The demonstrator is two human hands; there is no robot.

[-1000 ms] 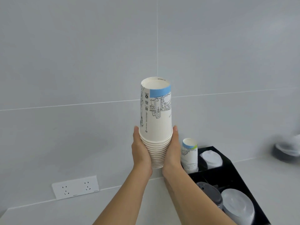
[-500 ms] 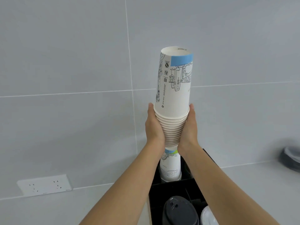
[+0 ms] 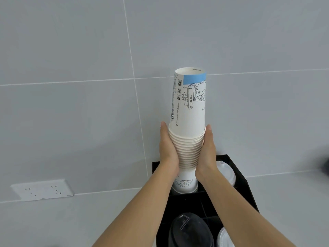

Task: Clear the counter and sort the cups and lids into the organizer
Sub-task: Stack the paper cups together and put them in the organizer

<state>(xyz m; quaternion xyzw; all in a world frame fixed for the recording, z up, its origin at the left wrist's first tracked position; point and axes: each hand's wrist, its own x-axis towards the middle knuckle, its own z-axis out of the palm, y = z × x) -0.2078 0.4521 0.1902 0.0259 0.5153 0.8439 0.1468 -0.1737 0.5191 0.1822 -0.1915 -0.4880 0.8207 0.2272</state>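
Observation:
A tall stack of upside-down white paper cups (image 3: 188, 111), printed with blue line drawings, is clasped between my left hand (image 3: 167, 148) and my right hand (image 3: 207, 152) by its lower rims. The stack hangs directly over another upside-down cup (image 3: 185, 182) standing in the back left compartment of the black organizer (image 3: 247, 191). Whether the stack touches that cup is hidden by my hands. White lids (image 3: 226, 172) fill the back right compartment. Black lids (image 3: 190, 230) sit in the front left one, and more white lids (image 3: 224, 237) in the front right.
The organizer stands on a pale grey counter (image 3: 53, 220) against a grey tiled wall. A white double socket (image 3: 42, 189) is set low on the wall at the left. A dark blurred object (image 3: 324, 166) shows at the right edge.
Both hands have lowered the cup stack, bringing it down over the cup standing in the organizer's back left compartment. The view has shifted, so the back right white lids show again.

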